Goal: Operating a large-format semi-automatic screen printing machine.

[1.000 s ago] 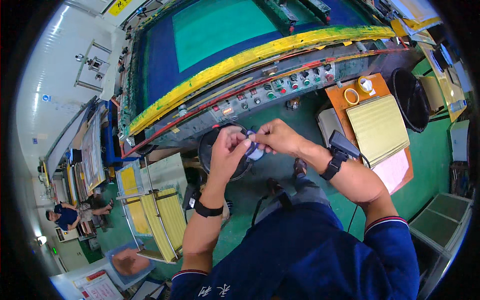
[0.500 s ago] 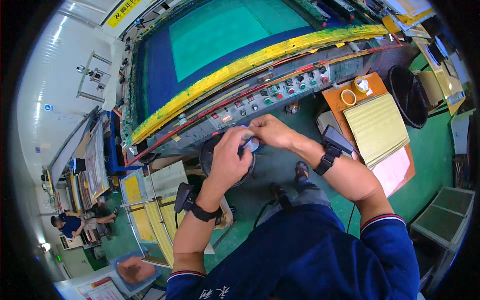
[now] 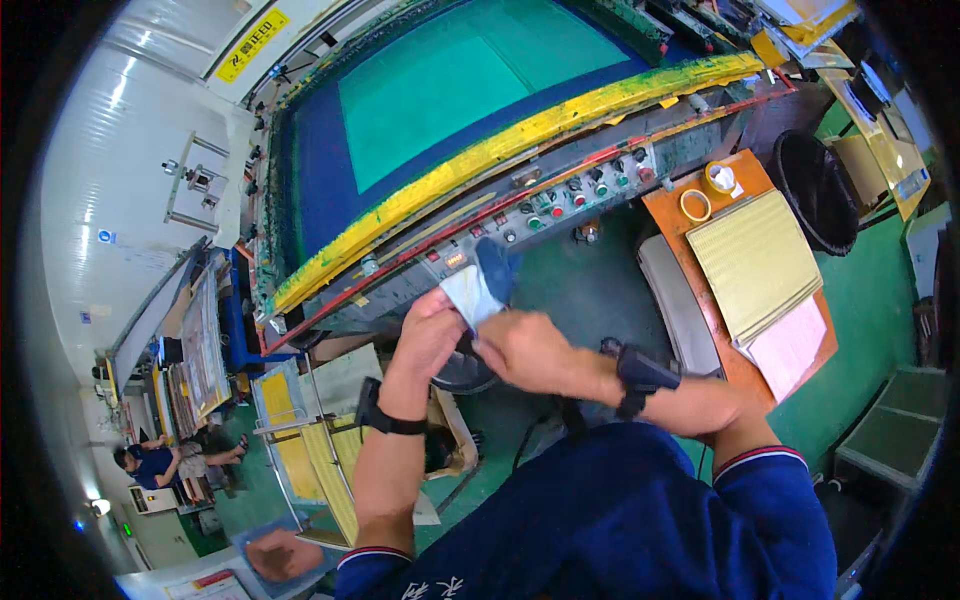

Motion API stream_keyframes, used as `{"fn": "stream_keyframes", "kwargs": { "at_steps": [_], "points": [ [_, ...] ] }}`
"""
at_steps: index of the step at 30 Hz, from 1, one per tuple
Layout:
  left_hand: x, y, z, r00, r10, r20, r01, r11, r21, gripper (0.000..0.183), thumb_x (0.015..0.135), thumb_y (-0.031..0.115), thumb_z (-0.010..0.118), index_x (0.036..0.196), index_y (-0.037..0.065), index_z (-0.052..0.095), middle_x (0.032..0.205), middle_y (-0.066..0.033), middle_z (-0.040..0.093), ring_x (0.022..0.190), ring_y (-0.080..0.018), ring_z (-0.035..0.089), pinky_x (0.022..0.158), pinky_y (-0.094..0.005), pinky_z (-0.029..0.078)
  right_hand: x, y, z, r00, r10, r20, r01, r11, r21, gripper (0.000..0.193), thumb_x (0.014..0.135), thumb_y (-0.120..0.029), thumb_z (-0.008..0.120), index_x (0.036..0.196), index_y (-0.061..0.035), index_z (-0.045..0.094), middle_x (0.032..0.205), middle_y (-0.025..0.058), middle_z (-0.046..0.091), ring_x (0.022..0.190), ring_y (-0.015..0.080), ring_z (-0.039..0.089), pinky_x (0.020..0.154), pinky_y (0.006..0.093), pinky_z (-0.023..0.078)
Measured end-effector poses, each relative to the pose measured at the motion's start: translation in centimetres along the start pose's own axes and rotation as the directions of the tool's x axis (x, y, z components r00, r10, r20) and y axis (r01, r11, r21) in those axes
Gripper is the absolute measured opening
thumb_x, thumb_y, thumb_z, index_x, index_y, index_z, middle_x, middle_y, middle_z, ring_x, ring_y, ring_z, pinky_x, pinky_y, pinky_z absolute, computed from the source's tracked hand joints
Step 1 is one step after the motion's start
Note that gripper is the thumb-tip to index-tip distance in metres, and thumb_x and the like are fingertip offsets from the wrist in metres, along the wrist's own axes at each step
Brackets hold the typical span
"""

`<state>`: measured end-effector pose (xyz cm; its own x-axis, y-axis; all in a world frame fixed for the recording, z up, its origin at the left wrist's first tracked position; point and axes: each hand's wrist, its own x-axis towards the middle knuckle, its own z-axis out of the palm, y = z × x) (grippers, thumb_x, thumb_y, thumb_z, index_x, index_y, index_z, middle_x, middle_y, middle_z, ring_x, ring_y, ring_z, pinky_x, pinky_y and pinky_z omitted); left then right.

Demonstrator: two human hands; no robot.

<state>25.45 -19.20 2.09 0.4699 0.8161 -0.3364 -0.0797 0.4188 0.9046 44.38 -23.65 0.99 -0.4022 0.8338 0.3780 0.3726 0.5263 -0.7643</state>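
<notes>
A limp cloth [image 3: 468, 297], pale bluish white with a dark blue part at its far end, sticks up between my hands. My left hand [image 3: 430, 335] pinches its lower left edge, with the fingers closed. On the other side, my right hand [image 3: 530, 350] is closed on its lower right part; the fingertips are partly hidden behind the knuckles. Just beyond the cloth runs the button panel [image 3: 555, 205] of a screen printing machine. A dark round bin [image 3: 465, 374] lies below my hands, mostly covered by them.
The machine's yellow-edged frame [image 3: 560, 112] holds a green and blue screen [image 3: 460, 90]. At right, an orange board [image 3: 745, 168] carries tape rolls and yellow sheets [image 3: 755, 255]. A black bin [image 3: 815, 195] stands beyond. A rack [image 3: 310, 430] is at left; another person [image 3: 160, 462] sits far left.
Both hands have come nearer my body, the right one dropping lower and turning. The cloth, earlier mostly hidden between my fingers over the bin, now shows spread out and standing up toward the panel.
</notes>
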Motion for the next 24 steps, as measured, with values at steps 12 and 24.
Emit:
{"fn": "stream_keyframes", "kwargs": {
  "at_steps": [12,24],
  "points": [
    [0.5,-4.8,3.3,0.966,-0.1,-0.24,0.099,0.995,-0.019,0.041,0.1,0.022,0.05,0.136,0.003,0.051,0.118,-0.004,0.061,0.101,-0.0157,0.061,0.09,-0.0285,0.05,-3.6,-2.3,2.1,0.957,-0.277,0.084,0.261,0.953,0.156,0.019,0.089,-0.018,0.061,0.083,-0.001,0.054,0.079,0.0155,0.056,0.075,0.0361,0.058,0.068,0.0455,0.05],
    [3.3,-5.2,5.9,0.933,0.123,0.338,-0.237,0.917,0.32,0.045,0.082,0.015,0.069,0.127,0.014,0.062,0.141,-0.0141,0.05,0.131,-0.0327,0.046,0.108,-0.0425,0.04,-3.2,-5.4,1.6,0.928,-0.356,0.114,0.32,0.914,0.248,0.015,0.088,-0.015,0.061,0.083,-0.0021,0.054,0.078,0.0149,0.054,0.077,0.035,0.057,0.07,0.0445,0.048]
  ]
}}
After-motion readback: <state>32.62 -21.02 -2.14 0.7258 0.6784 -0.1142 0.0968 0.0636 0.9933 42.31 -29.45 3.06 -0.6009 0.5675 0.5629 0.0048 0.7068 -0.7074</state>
